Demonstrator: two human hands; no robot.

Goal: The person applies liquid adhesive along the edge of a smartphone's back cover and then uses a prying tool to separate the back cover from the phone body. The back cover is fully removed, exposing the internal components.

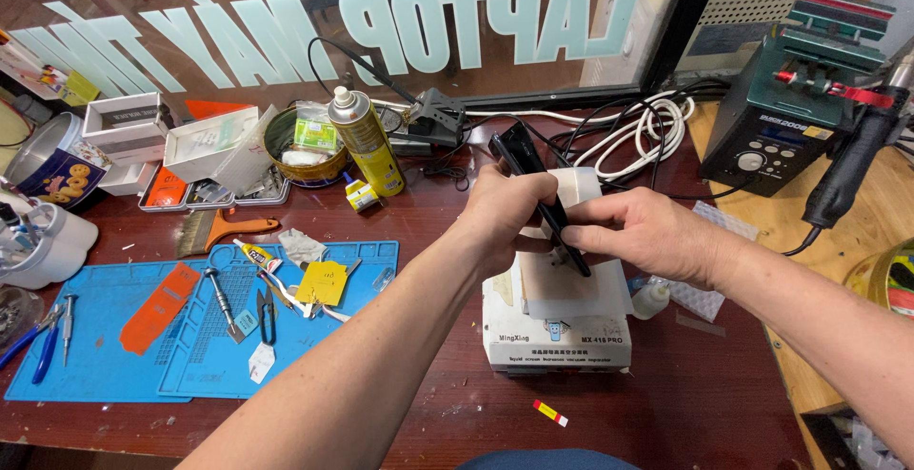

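Observation:
My left hand (505, 213) and my right hand (643, 234) both grip a thin black phone (533, 180), held on edge and tilted above a small white box-shaped machine (557, 337) with a flat top plate. The left hand wraps the phone's upper half from the left. The right hand pinches its lower end with fingertips, close to the plate. The phone's top corner sticks out past my left fingers.
Blue work mats (105, 356) on the left carry tweezers, screwdrivers, a glue tube and orange and yellow cards. A yellow spray can (367, 141), a round tin and small boxes stand behind. White cables and a dark green soldering station (785, 118) sit at right.

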